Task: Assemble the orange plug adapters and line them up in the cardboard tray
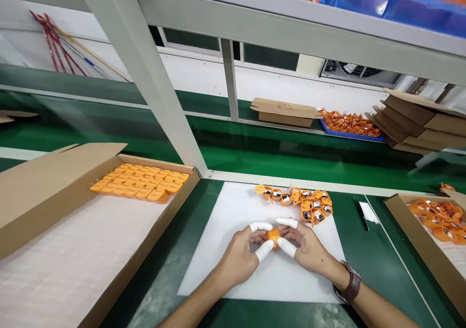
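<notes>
Between my two hands is a small orange plastic part [273,235], gripped from both sides just above a white sheet [214,250]. White finger covers sit on the thumb and index finger of my left hand [244,252] and of my right hand [307,248]. Both hands are closed on the part with their fingertips; its underside is hidden. Beyond the hands, a cluster of orange housings [306,204] with dark and metal pieces inside rests at the far edge of the sheet.
On the left stands an open cardboard box [145,243] with rows of orange parts [141,180]. Another box [418,235] at right holds orange pieces. A black pen-like tool [361,214] lies on the green table. A grey frame post [156,85] rises behind; a blue bin [393,7] sits overhead.
</notes>
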Available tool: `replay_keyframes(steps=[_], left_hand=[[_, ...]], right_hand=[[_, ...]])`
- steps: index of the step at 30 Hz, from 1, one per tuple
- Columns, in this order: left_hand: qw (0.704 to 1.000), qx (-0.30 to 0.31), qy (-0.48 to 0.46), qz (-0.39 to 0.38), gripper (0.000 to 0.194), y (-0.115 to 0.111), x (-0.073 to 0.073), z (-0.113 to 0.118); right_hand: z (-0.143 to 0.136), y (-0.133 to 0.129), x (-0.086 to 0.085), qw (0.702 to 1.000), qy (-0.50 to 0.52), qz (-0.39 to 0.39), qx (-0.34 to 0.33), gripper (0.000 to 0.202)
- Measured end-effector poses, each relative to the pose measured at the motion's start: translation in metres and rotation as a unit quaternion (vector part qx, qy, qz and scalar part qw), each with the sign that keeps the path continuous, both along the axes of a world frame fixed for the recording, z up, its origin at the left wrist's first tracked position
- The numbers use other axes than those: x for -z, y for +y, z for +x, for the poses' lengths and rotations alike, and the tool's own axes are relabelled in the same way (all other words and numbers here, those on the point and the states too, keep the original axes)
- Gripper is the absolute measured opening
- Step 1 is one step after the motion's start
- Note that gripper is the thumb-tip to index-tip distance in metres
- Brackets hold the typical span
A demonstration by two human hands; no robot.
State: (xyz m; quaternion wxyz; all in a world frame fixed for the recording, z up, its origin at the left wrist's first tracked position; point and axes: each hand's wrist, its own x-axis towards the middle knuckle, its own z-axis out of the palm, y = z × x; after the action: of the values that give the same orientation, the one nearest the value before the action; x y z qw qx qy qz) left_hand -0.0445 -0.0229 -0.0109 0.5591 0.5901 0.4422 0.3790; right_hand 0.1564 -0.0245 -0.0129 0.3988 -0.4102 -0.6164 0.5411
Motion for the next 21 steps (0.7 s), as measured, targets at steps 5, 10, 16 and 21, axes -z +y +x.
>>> replay_keyframes(steps=[5, 10, 16, 21], left_hand=[[0.995, 0.018, 0.071, 0.066, 0.028, -0.004, -0.004, 0.001], [0.988, 0.022, 0.119, 0.098, 0.027, -0.002, -0.01, -0.007], [0.985, 0.033, 0.125, 0.11, 0.021, 0.002, -0.021, -0.013], [0.987, 0.046, 0.113, 0.104, 0.025, 0.002, -0.021, -0.011]], right_hand=[[0.001, -0.001, -0.004, 1.0, -0.003, 0.007, 0.006, 0.027], [0.003, -0.003, -0.006, 0.998, -0.012, 0.056, -0.013, 0.031], [0.004, -0.003, -0.006, 0.992, -0.054, 0.111, 0.007, 0.028], [0.005, -0.003, -0.001, 0.991, -0.071, 0.114, 0.013, 0.028]])
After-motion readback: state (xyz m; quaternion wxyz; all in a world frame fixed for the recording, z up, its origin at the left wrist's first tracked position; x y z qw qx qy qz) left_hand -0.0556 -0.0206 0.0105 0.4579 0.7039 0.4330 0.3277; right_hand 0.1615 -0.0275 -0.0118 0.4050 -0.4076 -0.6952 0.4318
